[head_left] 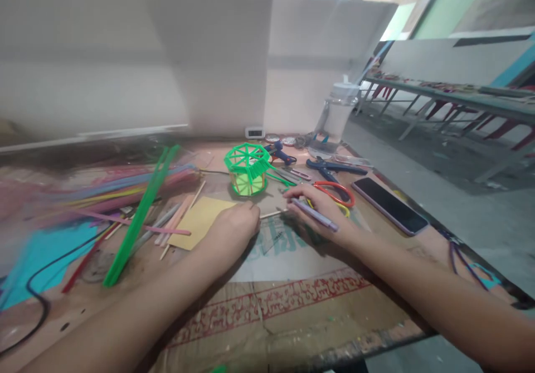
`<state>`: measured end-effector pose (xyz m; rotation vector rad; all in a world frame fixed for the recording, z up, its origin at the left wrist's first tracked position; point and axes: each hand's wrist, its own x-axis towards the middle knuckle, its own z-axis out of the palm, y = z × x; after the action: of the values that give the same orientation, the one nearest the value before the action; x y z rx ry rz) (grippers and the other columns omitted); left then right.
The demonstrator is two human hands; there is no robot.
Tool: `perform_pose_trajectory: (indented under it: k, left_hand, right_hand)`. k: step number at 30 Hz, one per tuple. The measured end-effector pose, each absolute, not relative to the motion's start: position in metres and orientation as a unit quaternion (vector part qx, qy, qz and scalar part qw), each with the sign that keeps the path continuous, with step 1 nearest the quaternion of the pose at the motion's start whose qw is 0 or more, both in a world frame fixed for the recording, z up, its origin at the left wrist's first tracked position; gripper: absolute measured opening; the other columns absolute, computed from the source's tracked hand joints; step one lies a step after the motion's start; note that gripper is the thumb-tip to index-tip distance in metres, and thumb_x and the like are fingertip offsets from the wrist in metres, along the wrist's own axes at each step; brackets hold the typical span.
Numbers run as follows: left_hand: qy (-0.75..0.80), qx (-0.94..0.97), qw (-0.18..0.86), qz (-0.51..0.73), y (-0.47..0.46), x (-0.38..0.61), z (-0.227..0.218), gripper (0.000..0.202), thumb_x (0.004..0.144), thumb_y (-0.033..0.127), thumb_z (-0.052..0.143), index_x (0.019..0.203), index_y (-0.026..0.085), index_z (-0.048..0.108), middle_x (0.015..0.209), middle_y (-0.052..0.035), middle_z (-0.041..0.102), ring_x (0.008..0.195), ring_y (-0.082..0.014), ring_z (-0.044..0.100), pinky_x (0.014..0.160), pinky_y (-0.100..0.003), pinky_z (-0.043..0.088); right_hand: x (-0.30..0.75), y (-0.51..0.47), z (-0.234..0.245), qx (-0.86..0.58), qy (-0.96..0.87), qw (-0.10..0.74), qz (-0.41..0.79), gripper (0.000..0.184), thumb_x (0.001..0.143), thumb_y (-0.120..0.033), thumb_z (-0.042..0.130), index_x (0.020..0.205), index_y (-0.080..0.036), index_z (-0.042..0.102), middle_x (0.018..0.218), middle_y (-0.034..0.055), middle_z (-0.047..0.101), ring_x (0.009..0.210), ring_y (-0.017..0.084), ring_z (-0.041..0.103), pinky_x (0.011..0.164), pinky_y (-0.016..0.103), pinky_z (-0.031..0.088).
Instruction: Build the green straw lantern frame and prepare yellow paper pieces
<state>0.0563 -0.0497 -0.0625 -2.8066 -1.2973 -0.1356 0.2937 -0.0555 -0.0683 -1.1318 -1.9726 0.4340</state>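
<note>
My left hand point(238, 223) is closed on one end of a thin pale stick point(273, 213), just above the tabletop. The stick's other end reaches toward my right hand point(315, 206), which grips a light purple pen point(315, 214). Whether the pen's tip touches the stick is hidden behind the fingers. Just beyond my left hand stands a small round frame of green fuzzy stems point(247, 164), with a spoked top and base joined by uprights. Beneath my left wrist lies a yellow paper sheet point(200, 222). Scissors with red and yellow handles point(349, 197) lie behind my right hand.
Green fuzzy stems point(142, 217) and colored bundles point(125, 189) lie at left, near blue sheets point(54, 256) and a black cable point(31, 289). A phone point(390, 206), dark-handled pliers point(334, 165), a glue gun point(278, 153) and a water bottle point(336, 116) occupy the right and back.
</note>
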Motion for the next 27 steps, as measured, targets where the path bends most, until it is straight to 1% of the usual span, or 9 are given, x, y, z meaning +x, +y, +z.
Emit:
perform_pose_trajectory:
  k: [6, 10, 13, 16, 19, 21, 23, 25, 27]
  left_hand:
    - [-0.533, -0.837, -0.038, -0.115, -0.061, 0.036, -0.02, 0.024, 0.097, 0.027, 0.047, 0.092, 0.017, 0.069, 0.085, -0.0076, 0.075, 0.075, -0.0201, 0.068, 0.067, -0.029, 0.04]
    - [-0.529, -0.794, -0.152, -0.256, -0.072, 0.028, 0.001, 0.023, 0.093, 0.035, 0.051, 0.091, 0.019, 0.069, 0.083, -0.0017, 0.073, 0.073, -0.0163, 0.064, 0.066, -0.026, 0.04]
    - [-0.504, -0.757, -0.26, -0.324, -0.078, 0.03, 0.005, 0.025, 0.089, 0.039, 0.055, 0.086, 0.018, 0.068, 0.078, -0.0008, 0.071, 0.069, -0.0156, 0.061, 0.063, -0.025, 0.041]
    - [-0.493, -0.725, -0.335, -0.344, -0.082, 0.032, 0.004, 0.026, 0.085, 0.041, 0.056, 0.082, 0.018, 0.067, 0.071, 0.0004, 0.067, 0.06, -0.0137, 0.055, 0.058, -0.024, 0.039]
    - [-0.483, -0.729, -0.343, -0.343, -0.082, 0.031, -0.001, 0.023, 0.083, 0.038, 0.057, 0.081, 0.017, 0.067, 0.071, 0.0002, 0.066, 0.061, -0.0133, 0.054, 0.058, -0.024, 0.038]
    - [-0.468, -0.742, -0.343, -0.336, -0.081, 0.029, -0.007, 0.021, 0.082, 0.035, 0.057, 0.08, 0.017, 0.068, 0.073, -0.0004, 0.067, 0.065, -0.0141, 0.057, 0.061, -0.024, 0.039]
    - [-0.453, -0.752, -0.351, -0.327, -0.08, 0.027, -0.015, 0.019, 0.081, 0.033, 0.057, 0.08, 0.017, 0.068, 0.074, -0.0004, 0.067, 0.069, -0.0148, 0.059, 0.064, -0.024, 0.041]
    - [-0.446, -0.755, -0.364, -0.314, -0.079, 0.026, -0.022, 0.018, 0.082, 0.032, 0.056, 0.081, 0.017, 0.067, 0.074, 0.0002, 0.067, 0.069, -0.0148, 0.059, 0.064, -0.025, 0.041]
    - [-0.444, -0.759, -0.374, -0.294, -0.078, 0.027, -0.027, 0.018, 0.082, 0.032, 0.056, 0.081, 0.018, 0.067, 0.073, 0.001, 0.066, 0.067, -0.0143, 0.057, 0.061, -0.024, 0.039]
  right_hand:
    - [0.325, -0.039, -0.063, -0.482, -0.827, 0.288, 0.026, 0.025, 0.088, -0.006, 0.057, 0.103, -0.016, 0.074, 0.1, 0.0148, 0.073, 0.097, 0.028, 0.066, 0.089, 0.047, 0.052]
    - [0.31, -0.03, -0.061, -0.481, -0.849, 0.218, 0.025, 0.022, 0.09, -0.01, 0.06, 0.105, -0.014, 0.076, 0.098, 0.0159, 0.074, 0.093, 0.027, 0.066, 0.087, 0.044, 0.051]
    - [0.299, -0.025, -0.048, -0.516, -0.834, 0.186, 0.055, 0.02, 0.089, -0.014, 0.065, 0.106, -0.013, 0.075, 0.09, 0.0126, 0.074, 0.085, 0.025, 0.066, 0.081, 0.038, 0.05]
    - [0.295, -0.029, -0.029, -0.553, -0.781, 0.254, 0.14, 0.019, 0.094, -0.027, 0.061, 0.1, -0.015, 0.073, 0.078, 0.0067, 0.07, 0.072, 0.02, 0.064, 0.071, 0.033, 0.048]
    - [0.286, -0.043, -0.015, -0.486, -0.727, 0.399, 0.276, 0.034, 0.1, -0.043, 0.049, 0.108, -0.017, 0.069, 0.076, 0.0037, 0.068, 0.069, 0.017, 0.063, 0.069, 0.031, 0.05]
    - [0.274, -0.056, -0.013, -0.428, -0.703, 0.46, 0.333, 0.037, 0.098, -0.049, 0.051, 0.113, -0.018, 0.065, 0.074, 0.0023, 0.069, 0.07, 0.016, 0.064, 0.07, 0.031, 0.051]
    - [0.261, -0.068, -0.016, -0.407, -0.693, 0.483, 0.348, 0.031, 0.094, -0.046, 0.06, 0.11, -0.019, 0.065, 0.076, 0.0018, 0.07, 0.072, 0.016, 0.065, 0.071, 0.031, 0.051]
    - [0.249, -0.076, -0.022, -0.407, -0.702, 0.468, 0.349, 0.02, 0.092, -0.039, 0.063, 0.096, -0.019, 0.067, 0.078, 0.002, 0.071, 0.074, 0.015, 0.066, 0.072, 0.031, 0.051]
    - [0.243, -0.08, -0.027, -0.403, -0.715, 0.444, 0.36, 0.019, 0.092, -0.035, 0.062, 0.083, -0.019, 0.066, 0.079, 0.0026, 0.071, 0.075, 0.015, 0.066, 0.073, 0.03, 0.051]
